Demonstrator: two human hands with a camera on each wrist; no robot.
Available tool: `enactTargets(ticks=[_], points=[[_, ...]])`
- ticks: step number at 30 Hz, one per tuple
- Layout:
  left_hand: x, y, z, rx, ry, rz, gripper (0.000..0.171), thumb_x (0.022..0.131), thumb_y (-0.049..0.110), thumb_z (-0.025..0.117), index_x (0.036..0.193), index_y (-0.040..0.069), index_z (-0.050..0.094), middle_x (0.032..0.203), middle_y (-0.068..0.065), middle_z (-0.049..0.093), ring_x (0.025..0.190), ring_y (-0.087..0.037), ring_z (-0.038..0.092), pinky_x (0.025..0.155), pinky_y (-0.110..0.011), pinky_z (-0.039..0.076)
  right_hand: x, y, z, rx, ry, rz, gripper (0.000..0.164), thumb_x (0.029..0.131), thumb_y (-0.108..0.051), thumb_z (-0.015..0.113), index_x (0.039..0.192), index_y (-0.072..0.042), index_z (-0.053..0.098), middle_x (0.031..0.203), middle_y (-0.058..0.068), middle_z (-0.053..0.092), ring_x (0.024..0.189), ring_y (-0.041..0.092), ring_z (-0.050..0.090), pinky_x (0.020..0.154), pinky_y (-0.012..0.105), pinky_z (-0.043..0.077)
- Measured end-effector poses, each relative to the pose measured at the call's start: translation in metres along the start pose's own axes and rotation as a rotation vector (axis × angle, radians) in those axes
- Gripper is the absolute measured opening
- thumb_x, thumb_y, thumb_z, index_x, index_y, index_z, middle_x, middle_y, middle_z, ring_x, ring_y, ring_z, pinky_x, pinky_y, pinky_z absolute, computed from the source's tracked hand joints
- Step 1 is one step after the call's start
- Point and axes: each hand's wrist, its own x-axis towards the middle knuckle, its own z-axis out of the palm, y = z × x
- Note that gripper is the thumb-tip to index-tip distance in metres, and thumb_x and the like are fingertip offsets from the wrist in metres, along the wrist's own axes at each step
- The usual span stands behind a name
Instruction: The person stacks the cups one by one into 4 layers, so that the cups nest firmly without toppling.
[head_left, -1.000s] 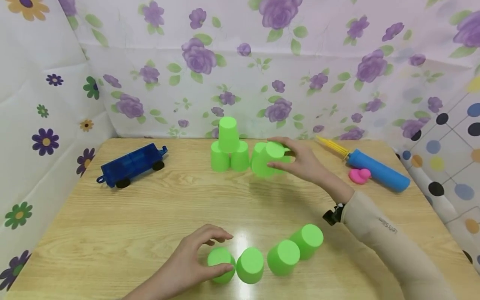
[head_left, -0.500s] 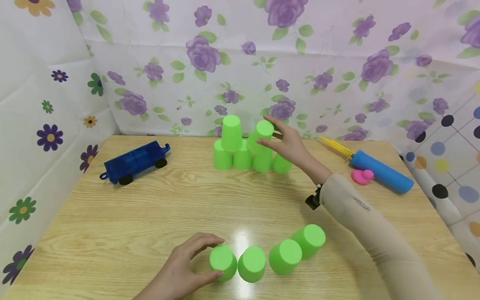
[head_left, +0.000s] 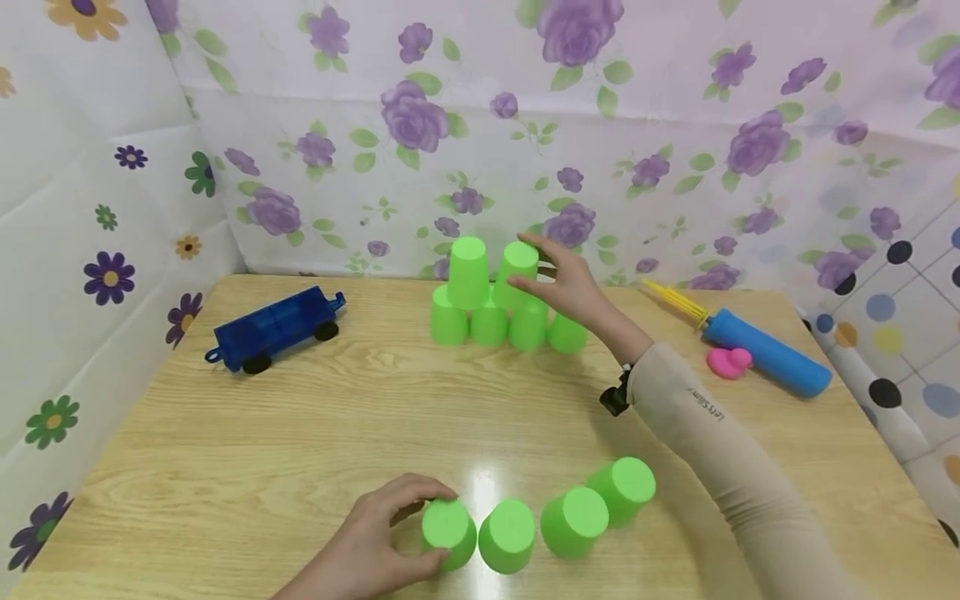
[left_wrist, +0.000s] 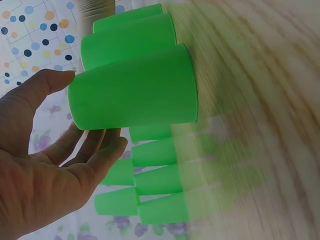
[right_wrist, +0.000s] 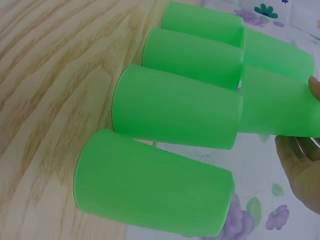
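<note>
At the back of the table, my right hand (head_left: 562,287) grips an upside-down green cup (head_left: 519,271) between thumb and fingers. That cup sits on the second level, over the two middle cups of a four-cup bottom row. Another upper cup (head_left: 468,271) stands left of it. The rightmost bottom cup (right_wrist: 155,185) shows whole in the right wrist view. Near the front edge my left hand (head_left: 390,533) holds the leftmost of several upside-down green cups, its thumb and fingers round that cup (left_wrist: 135,90). Beside it stand a second cup (head_left: 507,536) and a staggered pair (head_left: 574,522) to the right.
A blue toy trailer (head_left: 277,327) with black wheels stands at the back left. On the right lie a blue pump (head_left: 768,350) with a yellow nozzle and a pink toy duck (head_left: 729,362). Flowered cloth (head_left: 337,192) hangs behind the wooden table (head_left: 300,433).
My right hand has lifted its cup leftward from in front of the row and lowered it onto the second level. My left hand has closed in on the front left cup.
</note>
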Motion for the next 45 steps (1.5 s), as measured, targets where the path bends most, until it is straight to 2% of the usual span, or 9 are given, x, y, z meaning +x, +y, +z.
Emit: enactTargets(ticks=[9, 17, 20, 24, 30, 36, 42, 45], points=[[0.001, 0.0, 0.002, -0.087, -0.029, -0.023, 0.046, 0.072, 0.007, 0.078, 0.113, 0.021, 0.062, 0.109, 0.005, 0.06, 0.1, -0.008, 0.058, 0.087, -0.027, 0.052, 0.003, 0.003, 0.005, 0.039, -0.009, 0.004, 0.071, 0.085, -0.024, 0.069, 0.144, -0.01, 0.033, 0.144, 0.01, 0.038, 0.125, 0.027, 0.046, 0.102, 0.035, 0.042], [-0.001, -0.003, 0.003, -0.049, 0.004, 0.044, 0.05, 0.07, 0.004, 0.078, 0.114, 0.02, 0.061, 0.107, 0.006, 0.061, 0.098, -0.007, 0.058, 0.088, -0.026, 0.051, 0.003, -0.002, 0.005, 0.031, -0.015, 0.011, 0.07, 0.086, -0.015, 0.068, 0.144, -0.005, 0.03, 0.143, 0.016, 0.037, 0.125, 0.032, 0.045, 0.103, 0.039, 0.041], [-0.001, -0.004, 0.003, -0.043, 0.013, 0.059, 0.051, 0.07, 0.003, 0.079, 0.114, 0.02, 0.061, 0.107, 0.006, 0.061, 0.098, -0.007, 0.059, 0.088, -0.025, 0.051, 0.003, -0.002, 0.004, 0.036, -0.025, 0.01, 0.071, 0.086, -0.018, 0.068, 0.145, -0.008, 0.03, 0.144, 0.014, 0.037, 0.126, 0.03, 0.045, 0.104, 0.038, 0.04], [-0.001, -0.004, 0.003, -0.063, 0.007, 0.046, 0.052, 0.069, 0.001, 0.078, 0.114, 0.02, 0.061, 0.108, 0.005, 0.061, 0.098, -0.007, 0.059, 0.088, -0.025, 0.051, 0.003, 0.002, 0.003, 0.034, -0.033, 0.012, 0.072, 0.085, -0.024, 0.069, 0.145, -0.013, 0.03, 0.145, 0.009, 0.036, 0.127, 0.026, 0.044, 0.104, 0.036, 0.04], [0.0, -0.004, 0.002, -0.09, -0.024, 0.014, 0.05, 0.071, 0.003, 0.078, 0.115, 0.02, 0.059, 0.109, 0.004, 0.06, 0.1, -0.011, 0.059, 0.089, -0.027, 0.051, 0.003, 0.003, 0.001, 0.017, -0.049, 0.009, 0.075, 0.084, -0.031, 0.069, 0.146, -0.016, 0.029, 0.146, 0.007, 0.036, 0.127, 0.026, 0.044, 0.104, 0.037, 0.04], [0.001, -0.006, 0.001, -0.068, -0.064, -0.017, 0.048, 0.074, 0.012, 0.078, 0.117, 0.019, 0.056, 0.113, 0.003, 0.059, 0.106, -0.012, 0.057, 0.09, -0.028, 0.05, -0.005, 0.003, -0.006, -0.011, -0.06, 0.012, 0.077, 0.084, -0.036, 0.069, 0.147, -0.018, 0.028, 0.145, 0.005, 0.038, 0.13, 0.024, 0.039, 0.106, 0.037, 0.036], [0.003, -0.011, 0.002, -0.015, -0.081, 0.009, 0.05, 0.072, 0.015, 0.081, 0.116, 0.014, 0.057, 0.113, 0.003, 0.06, 0.106, -0.011, 0.057, 0.09, -0.028, 0.05, -0.017, 0.009, -0.015, -0.033, -0.064, -0.002, 0.074, 0.085, -0.035, 0.067, 0.146, -0.019, 0.028, 0.142, 0.008, 0.041, 0.131, 0.022, 0.038, 0.108, 0.039, 0.035], [0.004, -0.013, 0.002, 0.009, -0.07, 0.033, 0.05, 0.071, 0.017, 0.082, 0.115, 0.015, 0.057, 0.111, 0.004, 0.062, 0.104, -0.01, 0.058, 0.089, -0.028, 0.051, -0.026, 0.011, -0.019, -0.045, -0.068, -0.011, 0.073, 0.087, -0.031, 0.067, 0.147, -0.017, 0.027, 0.143, 0.01, 0.04, 0.132, 0.023, 0.037, 0.108, 0.04, 0.034]])
